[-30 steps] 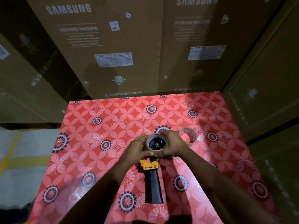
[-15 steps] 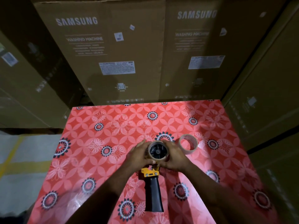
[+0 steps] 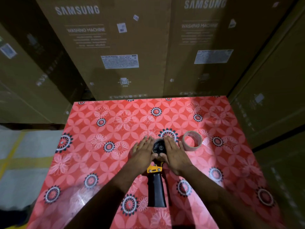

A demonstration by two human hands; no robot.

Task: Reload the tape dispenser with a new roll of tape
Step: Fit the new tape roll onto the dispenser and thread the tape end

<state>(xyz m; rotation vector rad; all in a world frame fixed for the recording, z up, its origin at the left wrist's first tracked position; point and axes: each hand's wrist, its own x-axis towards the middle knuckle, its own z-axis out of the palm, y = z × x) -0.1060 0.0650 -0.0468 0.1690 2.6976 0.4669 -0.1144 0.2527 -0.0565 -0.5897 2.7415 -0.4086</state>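
The tape dispenser lies flat on the red flowered table (image 3: 102, 162), its black handle (image 3: 156, 190) pointing toward me and a yellow bracket (image 3: 154, 169) above it. A tape roll sits on the dispenser's black hub (image 3: 158, 147); only a sliver of the roll shows between my hands. My left hand (image 3: 143, 152) and my right hand (image 3: 175, 154) lie flat with straight fingers, pressing on the roll from either side. A second, nearly used roll of tape (image 3: 192, 140) stands alone on the table just right of my right hand.
Tall cardboard washing machine boxes (image 3: 115, 47) wall in the table at the back and on the right (image 3: 272, 96). Left of the table the grey floor (image 3: 24, 154) with a yellow line is visible.
My fingers have flattened out over the roll, which sits lower on the hub than before. The dispenser has stayed where it was.
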